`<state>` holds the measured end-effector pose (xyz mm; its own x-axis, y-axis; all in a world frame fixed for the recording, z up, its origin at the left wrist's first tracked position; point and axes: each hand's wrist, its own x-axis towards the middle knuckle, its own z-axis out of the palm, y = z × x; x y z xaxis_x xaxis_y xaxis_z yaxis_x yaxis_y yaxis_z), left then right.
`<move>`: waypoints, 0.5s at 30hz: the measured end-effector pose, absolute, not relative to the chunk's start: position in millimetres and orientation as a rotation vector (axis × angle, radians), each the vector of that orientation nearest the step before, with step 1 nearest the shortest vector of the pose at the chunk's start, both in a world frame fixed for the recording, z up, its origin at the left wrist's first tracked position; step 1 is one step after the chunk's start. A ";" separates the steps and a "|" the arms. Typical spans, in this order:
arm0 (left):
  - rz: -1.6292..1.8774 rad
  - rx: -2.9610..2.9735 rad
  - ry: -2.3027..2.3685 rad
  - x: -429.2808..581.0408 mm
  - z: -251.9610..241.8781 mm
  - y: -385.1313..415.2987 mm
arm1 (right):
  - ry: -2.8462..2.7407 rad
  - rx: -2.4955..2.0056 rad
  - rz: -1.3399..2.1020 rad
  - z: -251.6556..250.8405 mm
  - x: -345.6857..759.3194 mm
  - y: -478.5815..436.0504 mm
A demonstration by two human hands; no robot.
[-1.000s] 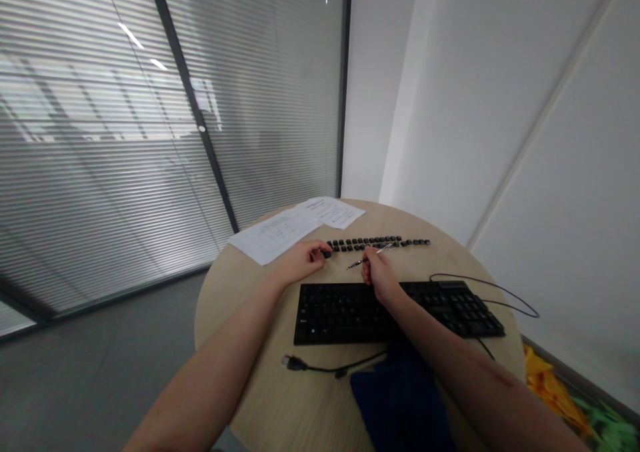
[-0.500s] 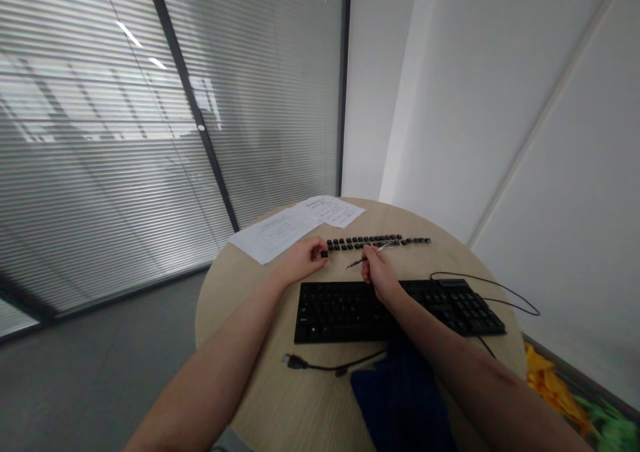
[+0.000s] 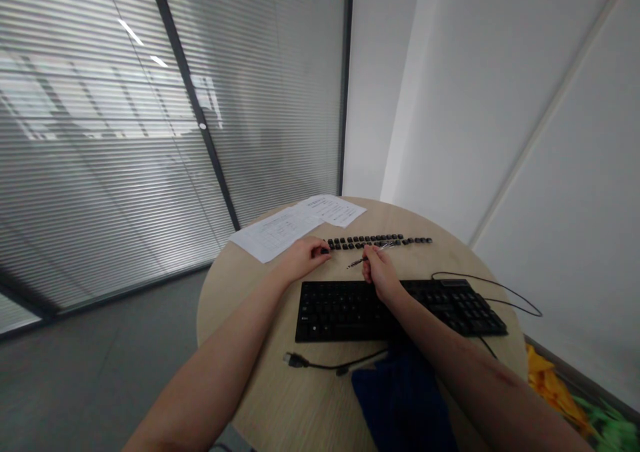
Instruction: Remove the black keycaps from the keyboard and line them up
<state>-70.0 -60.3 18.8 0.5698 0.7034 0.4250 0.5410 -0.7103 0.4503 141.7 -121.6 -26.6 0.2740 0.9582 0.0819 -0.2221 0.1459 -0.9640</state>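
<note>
At the left end of two rows of black keycaps (image 3: 367,242), my left hand (image 3: 306,257) pinches one dark keycap (image 3: 325,251) close to the tabletop. My right hand (image 3: 381,275) is closed around a slim keycap puller (image 3: 356,263), its thin shiny wires sticking out past the fingers towards the rows. Below both hands lies a black keyboard (image 3: 340,312), partly covered by my right forearm. Dark gaps show in its upper area, but single keys are hard to make out.
Printed sheets (image 3: 280,232) lie at the back left of the round wooden table (image 3: 280,399). A USB plug (image 3: 295,359) on a black cable and a dark blue cloth (image 3: 400,399) are in front of the keyboard. Yellow fabric (image 3: 550,385) is on the floor at right.
My left hand has lowered the keycap slightly and turned it at the end of the nearer row. My right hand keeps its place with the puller.
</note>
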 end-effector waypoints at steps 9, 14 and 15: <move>0.821 2.492 1.102 -68.9 19.1 -61.9 | -0.915 -1.069 1.060 -23.7 141.1 -123.9; 0.815 2.506 1.114 -68.1 17.6 -61.4 | -0.941 -1.077 1.049 -26.9 141.0 -122.5; 0.819 2.508 1.112 -68.1 17.2 -61.4 | -0.948 -1.081 1.046 -27.4 141.0 -122.2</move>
